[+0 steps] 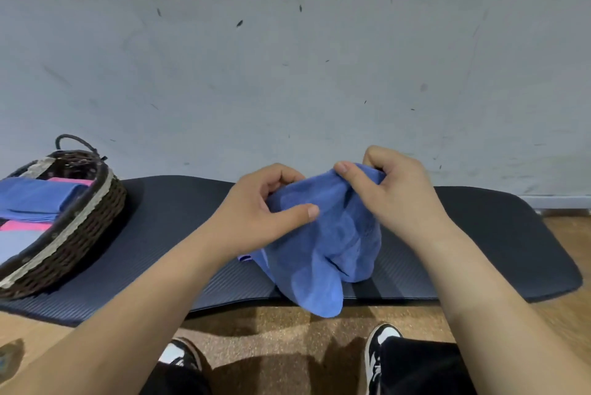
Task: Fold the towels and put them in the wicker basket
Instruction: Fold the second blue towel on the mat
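Dark mat (479,234) on wooden floor (287,330) — wicker basket (80,234) at its left end.

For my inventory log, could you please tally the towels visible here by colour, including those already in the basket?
Blue towels: 2, one held up in both hands and one folded in the basket
Pink towels: 1 at least, showing under the folded blue one
Pale grey-blue towels: 1, at the basket's near end
Total: 4 towels visible; more may be hidden underneath.
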